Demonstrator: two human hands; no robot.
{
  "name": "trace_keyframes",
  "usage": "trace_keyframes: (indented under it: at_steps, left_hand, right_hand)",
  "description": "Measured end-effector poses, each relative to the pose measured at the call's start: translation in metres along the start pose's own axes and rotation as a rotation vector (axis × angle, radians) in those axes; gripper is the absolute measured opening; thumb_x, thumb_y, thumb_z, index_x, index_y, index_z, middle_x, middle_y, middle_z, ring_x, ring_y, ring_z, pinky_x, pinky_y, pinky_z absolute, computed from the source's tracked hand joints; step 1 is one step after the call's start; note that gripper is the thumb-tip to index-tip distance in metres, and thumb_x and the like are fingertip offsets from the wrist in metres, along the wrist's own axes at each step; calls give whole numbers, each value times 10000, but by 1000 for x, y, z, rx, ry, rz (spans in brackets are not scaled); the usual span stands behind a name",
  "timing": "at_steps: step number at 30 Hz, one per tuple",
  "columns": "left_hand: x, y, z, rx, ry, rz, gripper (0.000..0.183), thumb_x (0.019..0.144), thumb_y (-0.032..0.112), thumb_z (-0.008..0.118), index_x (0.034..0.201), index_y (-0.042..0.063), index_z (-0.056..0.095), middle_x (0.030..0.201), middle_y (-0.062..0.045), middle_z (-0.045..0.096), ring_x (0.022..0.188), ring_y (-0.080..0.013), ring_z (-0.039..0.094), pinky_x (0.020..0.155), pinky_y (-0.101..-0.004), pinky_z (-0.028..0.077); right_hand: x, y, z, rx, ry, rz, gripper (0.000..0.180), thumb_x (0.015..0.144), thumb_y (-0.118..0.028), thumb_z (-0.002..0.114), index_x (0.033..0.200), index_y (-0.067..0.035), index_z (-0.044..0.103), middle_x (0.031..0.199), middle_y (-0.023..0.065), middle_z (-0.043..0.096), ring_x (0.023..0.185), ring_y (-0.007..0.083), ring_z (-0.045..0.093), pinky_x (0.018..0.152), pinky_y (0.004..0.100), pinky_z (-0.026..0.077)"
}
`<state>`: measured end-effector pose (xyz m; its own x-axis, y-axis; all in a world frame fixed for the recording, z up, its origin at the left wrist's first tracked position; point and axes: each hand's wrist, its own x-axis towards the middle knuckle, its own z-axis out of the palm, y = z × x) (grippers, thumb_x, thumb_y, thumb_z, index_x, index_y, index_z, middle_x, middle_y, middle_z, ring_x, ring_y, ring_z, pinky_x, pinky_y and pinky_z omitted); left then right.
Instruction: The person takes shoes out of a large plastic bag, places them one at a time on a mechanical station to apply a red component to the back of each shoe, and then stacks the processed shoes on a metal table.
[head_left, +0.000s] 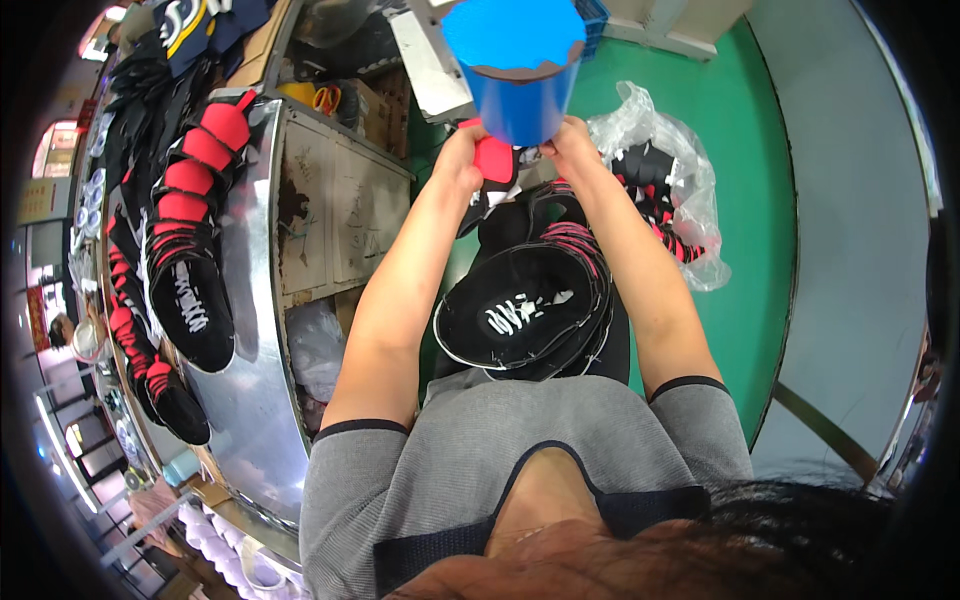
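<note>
My left hand (459, 161) grips a red-and-black padded fabric piece (495, 161), which looks like a shoe upper. Across from it, my right hand (574, 148) has its fingers curled in near the same work. What those fingers hold is hidden behind a blue cylindrical object (521, 97) with a ragged-edged top, which stands in front of both hands. On my lap lies a stack of black shoe uppers (525, 300) with pink-red edges and white marks on the topmost one.
To the left, a metal-topped bench (247, 390) carries rows of nested red-and-black uppers (196, 247). A clear plastic bag (694, 202) with more pieces lies on the green floor (757, 225) at right. A grey panel (855, 187) stands beyond. White equipment (431, 64) sits ahead.
</note>
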<state>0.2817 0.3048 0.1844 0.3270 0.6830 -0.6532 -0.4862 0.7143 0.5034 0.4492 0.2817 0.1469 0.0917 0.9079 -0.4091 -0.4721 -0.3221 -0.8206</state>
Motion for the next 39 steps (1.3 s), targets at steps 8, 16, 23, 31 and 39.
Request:
trace_keyframes:
  at_steps: [8, 16, 23, 31, 39]
  left_hand:
    - [-137, 26, -47, -178, 119, 377, 125, 831, 120, 634, 914, 51, 571, 878, -71, 625, 783, -196, 614, 728, -352, 520]
    - [-323, 119, -171, 70, 630, 1201, 77, 874, 101, 612, 849, 40, 572, 786, -20, 580, 661, -118, 541, 617, -282, 449]
    - [-246, 253, -340, 92, 1415, 1232, 489, 862, 202, 656, 1125, -155, 450, 1196, -242, 527, 1039, -259, 577, 875, -375, 480]
    - [-255, 224, -341, 432, 1006, 1442, 443, 816, 264, 709, 1085, -71, 603, 1098, -130, 630, 968, -217, 594, 873, -319, 441]
    - [-259, 11, -59, 593, -566, 265, 537, 949, 472, 448, 1198, 5, 540, 1135, -92, 570, 1005, -163, 525, 742, -295, 421]
  right_hand:
    - [-107, -12, -47, -1151, -254, -270, 438, 867, -392, 603, 1035, 11, 580, 898, 138, 619, 843, 269, 597, 775, 345, 477]
    - [-187, 22, -40, -1811, -273, -544, 370, 625, -170, 754, 924, -3, 615, 1028, 162, 503, 964, 357, 509, 769, 444, 468]
    - [-190, 45, -47, -1287, -300, -152, 490, 692, -169, 691, 1114, -62, 465, 1069, 222, 572, 980, 404, 579, 855, 436, 457]
    - [-203, 7, -14, -811, 144, -566, 396, 663, -35, 613, 1051, -20, 535, 1097, 161, 537, 1091, 304, 518, 950, 365, 400]
    - [-193, 19, 45, -813, 311, -825, 618, 622, 0, 668, 1193, -22, 431, 1262, 191, 388, 1288, 347, 329, 1067, 402, 278]
